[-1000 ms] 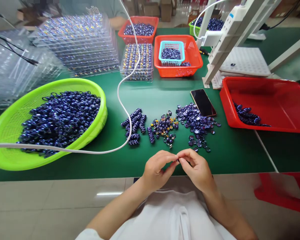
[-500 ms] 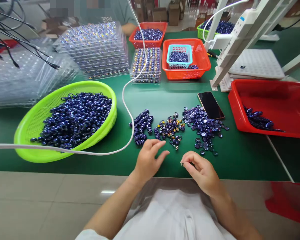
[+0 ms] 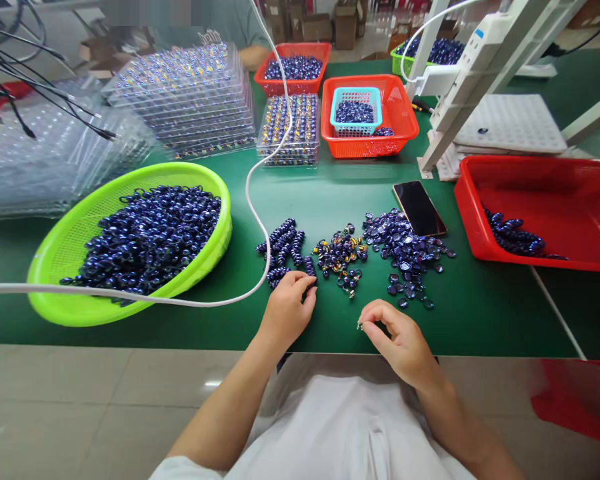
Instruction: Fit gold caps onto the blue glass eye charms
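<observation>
Newly closes left hand on glossy dark-blue ribbed stack, gripping tiny shiny piece in right hand, so engages two parts.

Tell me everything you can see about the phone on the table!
The phone has a glossy black screen, unlit and facing up, with a thin gold-coloured edge. It lies slanted on the green table, left of the red tray. A heap of shiny dark discs crowds its left edge; I can't tell whether any sit underneath.
</observation>
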Tool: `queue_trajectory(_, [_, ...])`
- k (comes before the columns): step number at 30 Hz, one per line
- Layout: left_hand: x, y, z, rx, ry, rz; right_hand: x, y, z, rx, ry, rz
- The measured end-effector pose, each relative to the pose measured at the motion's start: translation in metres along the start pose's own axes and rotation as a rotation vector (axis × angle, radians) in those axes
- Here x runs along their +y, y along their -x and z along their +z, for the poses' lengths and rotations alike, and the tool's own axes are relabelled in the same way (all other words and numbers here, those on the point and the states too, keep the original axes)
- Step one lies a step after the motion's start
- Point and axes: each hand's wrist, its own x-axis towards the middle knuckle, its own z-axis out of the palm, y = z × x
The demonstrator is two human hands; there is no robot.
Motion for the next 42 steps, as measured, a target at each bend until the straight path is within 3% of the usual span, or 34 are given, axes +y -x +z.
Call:
queue_trajectory(9, [0.001, 0.007, -0.002, 0.109, 0.047, 0.016, 0.0, 0.001, 0.0, 0.032, 0.048, 0.008])
queue_trajectory(19, [0.005, 0.006, -0.004, 0.108, 0.178, 0.03, -0.004, 0.0, 0.0, 0.039, 0.061, 0.008])
queue_trajectory(25, [0.031, 0.012, 0.003, 0.082, 0.513, -0.068, 0.003, -0.002, 0.01, 0.129, -0.051, -0.002])
queue_trajectory(32, [0.039, 0.009, 0.023, 0.038, 0.587, -0.147, 0.006, -0.006, 0.018, 0.117, -0.064, -0.009])
queue_trajectory(37, [0.043, 0.014, 0.023, -0.048, 0.84, -0.269, 0.004, -0.004, 0.017, 0.125, 0.062, -0.096])
queue_trajectory(42, [0.052, 0.014, 0.024, -0.059, 0.923, -0.392, -0.001, -0.001, 0.024, 0.164, 0.208, -0.239])
